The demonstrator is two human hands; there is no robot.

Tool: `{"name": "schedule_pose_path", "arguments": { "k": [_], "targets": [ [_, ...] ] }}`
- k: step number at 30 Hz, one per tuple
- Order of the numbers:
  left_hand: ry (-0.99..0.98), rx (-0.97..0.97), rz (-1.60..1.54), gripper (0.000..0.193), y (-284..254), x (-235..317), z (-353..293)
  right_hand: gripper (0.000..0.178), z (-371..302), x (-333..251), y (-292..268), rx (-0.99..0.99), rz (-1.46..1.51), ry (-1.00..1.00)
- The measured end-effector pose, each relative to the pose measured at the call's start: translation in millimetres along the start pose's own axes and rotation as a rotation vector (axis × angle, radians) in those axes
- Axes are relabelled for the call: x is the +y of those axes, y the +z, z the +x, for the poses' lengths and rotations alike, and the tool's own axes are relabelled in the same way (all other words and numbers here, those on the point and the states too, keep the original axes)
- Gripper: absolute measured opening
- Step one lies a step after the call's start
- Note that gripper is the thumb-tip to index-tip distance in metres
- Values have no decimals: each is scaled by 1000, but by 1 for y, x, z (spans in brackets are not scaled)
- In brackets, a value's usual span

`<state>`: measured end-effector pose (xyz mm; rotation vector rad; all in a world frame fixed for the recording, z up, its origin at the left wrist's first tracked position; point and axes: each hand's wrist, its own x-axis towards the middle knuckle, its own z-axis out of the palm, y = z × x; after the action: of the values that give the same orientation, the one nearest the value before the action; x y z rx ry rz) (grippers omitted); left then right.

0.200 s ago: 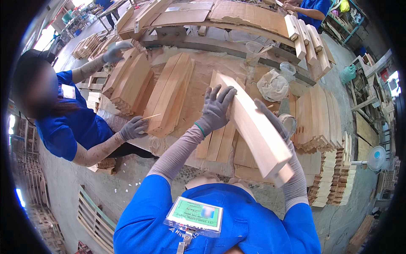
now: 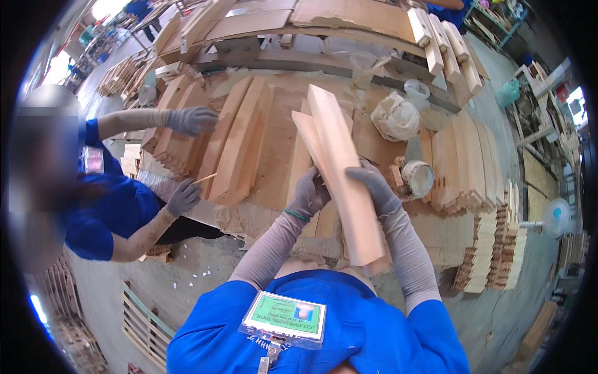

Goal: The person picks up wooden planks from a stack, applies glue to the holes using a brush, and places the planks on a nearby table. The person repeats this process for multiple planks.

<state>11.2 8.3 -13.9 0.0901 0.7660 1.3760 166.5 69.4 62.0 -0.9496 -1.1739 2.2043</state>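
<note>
Timber bars (image 2: 356, 193), pale, long and squared, are held tilted at the centre of the frame, seemingly supported from both sides because of their length. Their left side is grasped by the grey-gloved left hand (image 2: 309, 196), its fingertips partly hidden; their right side is clasped by the curled fingers of the grey-gloved right hand (image 2: 375, 188). At right, pale curved wooden boards (image 2: 461, 165) are ranged tightly, perhaps to save space. Farther, at upper right, pale wooden blocks (image 2: 434, 57) are seen grouped.

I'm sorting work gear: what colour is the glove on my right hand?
The right glove is grey; it shows best in the head view.
</note>
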Motion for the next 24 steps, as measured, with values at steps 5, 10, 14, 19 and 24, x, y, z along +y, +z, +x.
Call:
{"name": "schedule_pose_path", "arguments": {
  "k": [5, 10, 14, 19, 24],
  "targets": [
    [149, 37, -31, 51, -24, -14, 8, 78, 19, 20, 23, 192, -719, 69],
    [230, 94, 533, 56, -4, -3, 12, 94, 24, 68, 16, 601, -775, -29],
    [282, 95, 631, 58, -17, 2, 21, 85, 41, 60, 11, 695, -806, 47],
    [234, 138, 478, 60, -25, 50, 13, 85, 57, 35, -20, 842, -911, 230],
    [405, 334, 911, 64, -70, 108, 19, 91, 83, 76, -43, 834, -1055, 379]
  ]
}}
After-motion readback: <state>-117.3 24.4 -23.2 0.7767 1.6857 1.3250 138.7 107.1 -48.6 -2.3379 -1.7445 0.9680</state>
